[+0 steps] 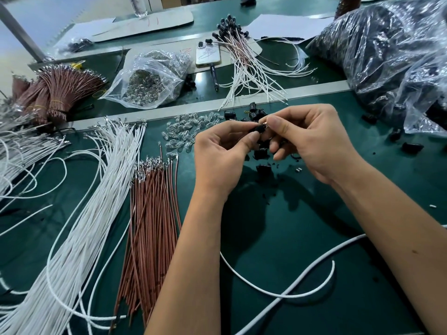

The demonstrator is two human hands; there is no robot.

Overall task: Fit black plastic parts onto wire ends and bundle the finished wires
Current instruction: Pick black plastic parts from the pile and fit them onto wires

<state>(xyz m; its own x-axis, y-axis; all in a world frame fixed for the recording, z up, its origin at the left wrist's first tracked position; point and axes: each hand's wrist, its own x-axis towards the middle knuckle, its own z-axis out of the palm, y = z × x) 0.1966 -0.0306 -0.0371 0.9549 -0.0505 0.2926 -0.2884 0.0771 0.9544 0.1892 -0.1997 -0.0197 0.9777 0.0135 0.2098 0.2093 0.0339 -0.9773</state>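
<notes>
Both hands pinch one small black plastic socket (260, 128), left hand (219, 151) at nine o'clock, right hand (312, 139) at three; push squarely.

On the table (302, 238), the loose white wires (79, 226) lie left of the brown wires (150, 226), the glass bulbs (183, 134) behind those, the phone (208, 53) farther back, and the big bag (387, 56) far right.

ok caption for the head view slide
Both hands pinch a black plastic part above loose wires.
</notes>
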